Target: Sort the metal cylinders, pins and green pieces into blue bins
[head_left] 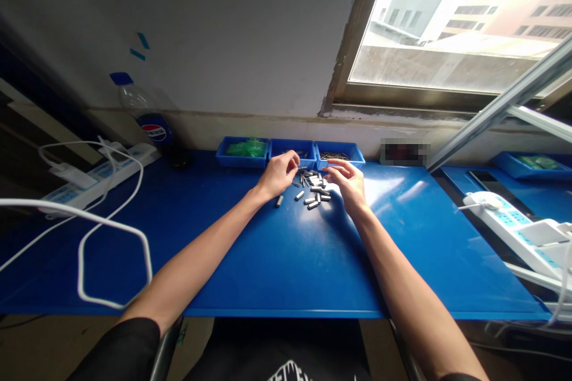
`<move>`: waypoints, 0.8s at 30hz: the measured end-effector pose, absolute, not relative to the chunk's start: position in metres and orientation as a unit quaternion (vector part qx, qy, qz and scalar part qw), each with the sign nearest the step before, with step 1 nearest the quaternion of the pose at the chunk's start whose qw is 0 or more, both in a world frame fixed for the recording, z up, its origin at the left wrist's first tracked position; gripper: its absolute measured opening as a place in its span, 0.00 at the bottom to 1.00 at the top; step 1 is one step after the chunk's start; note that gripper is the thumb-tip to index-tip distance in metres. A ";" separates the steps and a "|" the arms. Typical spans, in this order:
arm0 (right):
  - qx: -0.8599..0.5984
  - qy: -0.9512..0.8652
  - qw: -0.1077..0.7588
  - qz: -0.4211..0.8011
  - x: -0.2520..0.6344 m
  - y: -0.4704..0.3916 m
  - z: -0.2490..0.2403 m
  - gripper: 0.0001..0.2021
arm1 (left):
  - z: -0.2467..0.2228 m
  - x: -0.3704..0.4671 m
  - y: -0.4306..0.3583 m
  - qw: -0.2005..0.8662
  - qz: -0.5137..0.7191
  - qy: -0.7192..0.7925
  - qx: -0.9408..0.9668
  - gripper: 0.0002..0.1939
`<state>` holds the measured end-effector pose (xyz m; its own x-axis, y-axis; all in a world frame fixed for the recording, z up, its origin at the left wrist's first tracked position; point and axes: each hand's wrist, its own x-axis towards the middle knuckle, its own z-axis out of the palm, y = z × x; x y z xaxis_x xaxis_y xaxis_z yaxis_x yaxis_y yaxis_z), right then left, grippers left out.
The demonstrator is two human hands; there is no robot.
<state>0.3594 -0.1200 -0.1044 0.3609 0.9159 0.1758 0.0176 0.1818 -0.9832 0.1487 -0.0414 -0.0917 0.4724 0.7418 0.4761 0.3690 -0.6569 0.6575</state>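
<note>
Small silver-and-black metal cylinders (313, 205) lie scattered on the blue tabletop between my hands, with thin pin-like pieces (302, 177) among them at the far side. My left hand (277, 177) is over the left edge of this pile, its fingers curled into a pinch; whatever they hold is too small to make out. To the right of the pile, my right hand (351, 183) has its fingers partly spread and thumb apart, with nothing visible in them. One loose cylinder (279, 200) lies just below my left hand.
Three blue bins line the wall: one with green plastic (245, 147), a middle bin (308, 163) partly hidden by my left hand, and one with thin brass-coloured pieces (335, 156). A cola bottle (154, 128), white cable (147, 250) and power strips (504, 220) stand at the sides.
</note>
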 end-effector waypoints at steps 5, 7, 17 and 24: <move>-0.509 -0.466 0.603 0.399 0.357 -0.123 -0.102 0.22 | -0.084 0.154 -0.044 0.372 0.463 0.283 0.753 0.11; -0.494 -0.473 0.592 0.426 0.355 -0.124 -0.101 0.23 | -0.083 0.155 -0.044 0.399 0.463 0.275 0.742 0.12; -0.464 -0.451 0.582 0.492 0.353 -0.125 -0.100 0.19 | -0.086 0.156 -0.044 0.458 0.439 0.259 0.729 0.14; -0.504 -0.456 0.621 0.390 0.354 -0.122 -0.103 0.19 | -0.070 0.139 -0.042 0.239 0.265 0.316 0.879 0.11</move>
<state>0.3541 -0.1223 -0.1028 0.2798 0.9443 0.1730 -0.0248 0.1873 -0.9820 0.1389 -0.0419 -0.0704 0.6599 0.6816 0.3162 0.4283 -0.6869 0.5871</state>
